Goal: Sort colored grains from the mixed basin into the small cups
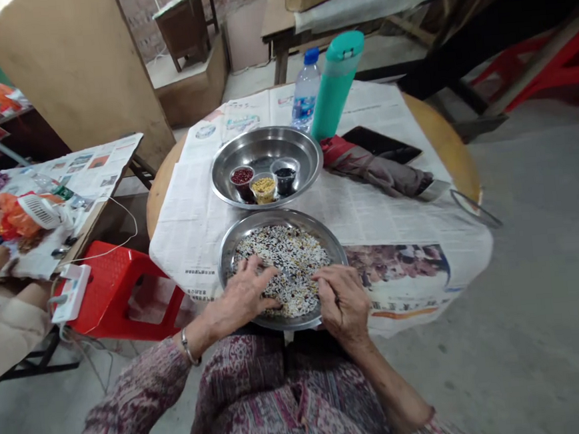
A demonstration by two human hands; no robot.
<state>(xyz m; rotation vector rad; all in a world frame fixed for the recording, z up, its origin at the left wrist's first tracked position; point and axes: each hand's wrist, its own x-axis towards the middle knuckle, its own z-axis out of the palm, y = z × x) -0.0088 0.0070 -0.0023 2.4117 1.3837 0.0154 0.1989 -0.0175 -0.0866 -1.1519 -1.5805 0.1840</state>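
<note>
Mixed white, yellow and dark grains [292, 257] lie spread across a round steel plate [234, 243], open side up. On the plate's left, the left hand [242, 287] is loosely spread, fingertips among the grains; at its right rim, the right hand [345, 299] is curled, and whether it pinches anything I cannot tell. The plate sits at the near edge of the newspaper-covered surface [446, 131], before the person's lap. Just beyond the plate, a larger basin [223, 172] holds three small cups [264, 189]. Newspaper [451, 231] stretches rightward from the plate; a folded umbrella [380, 166] lies beyond, to its right. Left of the plate, below the surface, stands a red stool [119, 284] on concrete floor [538, 257].
</note>
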